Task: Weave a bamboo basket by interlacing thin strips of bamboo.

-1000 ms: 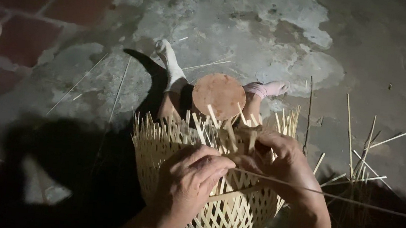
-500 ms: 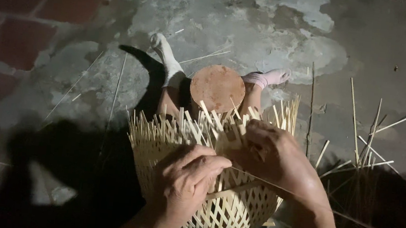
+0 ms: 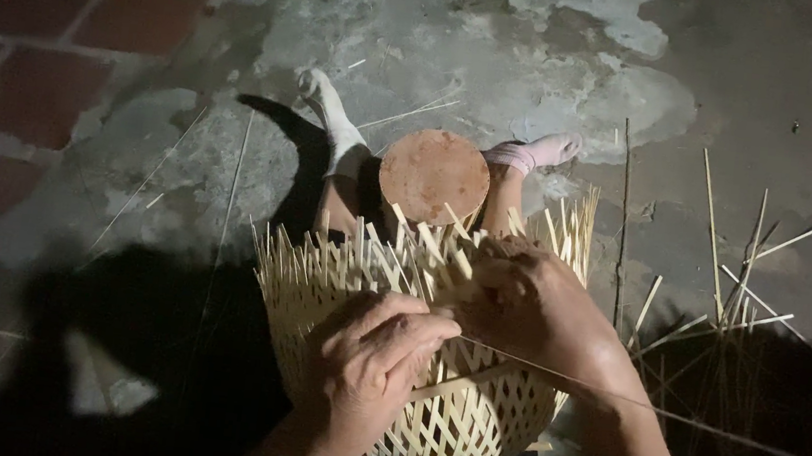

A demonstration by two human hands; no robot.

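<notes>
Over the half-woven bamboo basket (image 3: 428, 401), left hand (image 3: 367, 360) and right hand (image 3: 533, 307) pinch strips at the rim, body woven, upright ends still loose.

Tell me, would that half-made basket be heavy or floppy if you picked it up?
Probably light: the basket is thin pale strips woven with open gaps. The woven part likely holds its rounded shape, while the loose strip ends sticking up at the rim look bendy. It might roll, being rounded; both the left hand and right hand rest on it.
</notes>
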